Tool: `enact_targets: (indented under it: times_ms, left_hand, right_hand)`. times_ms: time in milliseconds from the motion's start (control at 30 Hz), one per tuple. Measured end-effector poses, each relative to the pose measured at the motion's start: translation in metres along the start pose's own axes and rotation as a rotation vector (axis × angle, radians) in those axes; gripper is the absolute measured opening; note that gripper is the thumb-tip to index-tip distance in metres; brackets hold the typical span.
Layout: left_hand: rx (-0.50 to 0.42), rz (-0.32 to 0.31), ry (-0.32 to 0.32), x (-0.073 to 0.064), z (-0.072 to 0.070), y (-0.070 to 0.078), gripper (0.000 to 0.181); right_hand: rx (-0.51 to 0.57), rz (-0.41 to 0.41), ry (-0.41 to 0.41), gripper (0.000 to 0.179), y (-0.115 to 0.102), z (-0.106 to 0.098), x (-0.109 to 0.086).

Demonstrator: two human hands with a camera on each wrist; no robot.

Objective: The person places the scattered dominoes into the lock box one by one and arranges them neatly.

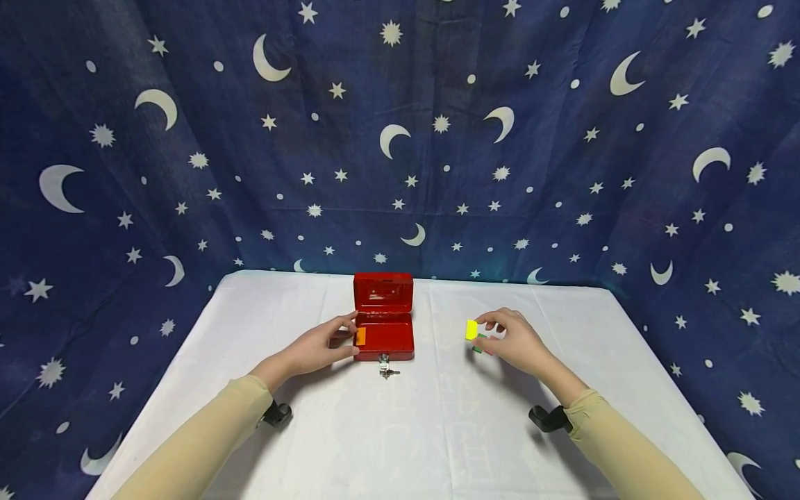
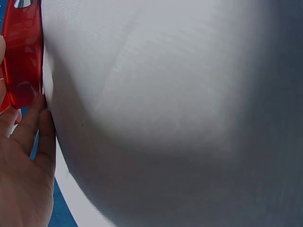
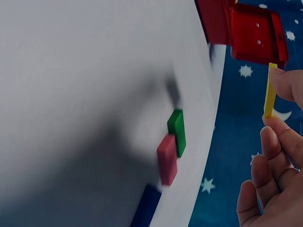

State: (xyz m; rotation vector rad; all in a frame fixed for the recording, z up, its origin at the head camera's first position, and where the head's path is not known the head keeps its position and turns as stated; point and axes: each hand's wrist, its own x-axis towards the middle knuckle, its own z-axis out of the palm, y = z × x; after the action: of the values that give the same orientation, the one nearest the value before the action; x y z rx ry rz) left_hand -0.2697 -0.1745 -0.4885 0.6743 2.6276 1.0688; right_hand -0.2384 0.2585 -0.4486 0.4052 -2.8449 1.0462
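A small red cash box (image 1: pixel 384 338) stands with its lid up, an orange block (image 1: pixel 360 336) inside against its left wall. My left hand (image 1: pixel 317 345) rests at the box's left side, thumb near the front corner and fingertips along the wall. In the left wrist view, its fingers lie close to the lower edge of the red box (image 2: pixel 23 61). My right hand (image 1: pixel 515 342) pinches a yellow block (image 1: pixel 471 330) between thumb and finger, raised over the table. Below lie a green block (image 3: pixel 177 131) and a pink block (image 3: pixel 167 160) side by side.
A dark blue block (image 3: pixel 146 205) lies past the pink one, hidden behind my hand in the head view. Keys (image 1: pixel 389 373) hang from the lock at the box's front. The white-covered table (image 1: pixel 425 437) ends at a starry blue curtain (image 1: pixel 437 90).
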Motion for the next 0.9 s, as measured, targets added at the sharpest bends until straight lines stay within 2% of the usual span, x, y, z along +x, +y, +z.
enact_targets:
  times_ms: [300, 567, 900]
  left_hand:
    - [-0.006, -0.006, 0.001, 0.000, 0.000, 0.000, 0.042]
    - [-0.011, -0.010, 0.009, 0.001, 0.000, -0.001, 0.037]
    - [0.008, -0.011, 0.008, 0.001, 0.001, -0.002, 0.040]
  right_hand:
    - [-0.005, -0.055, -0.032, 0.035, -0.017, 0.018, 0.011]
    - [-0.061, -0.115, -0.052, 0.036, -0.028, 0.033, 0.021]
    - [-0.095, -0.098, -0.106, 0.036, -0.048, 0.049, 0.032]
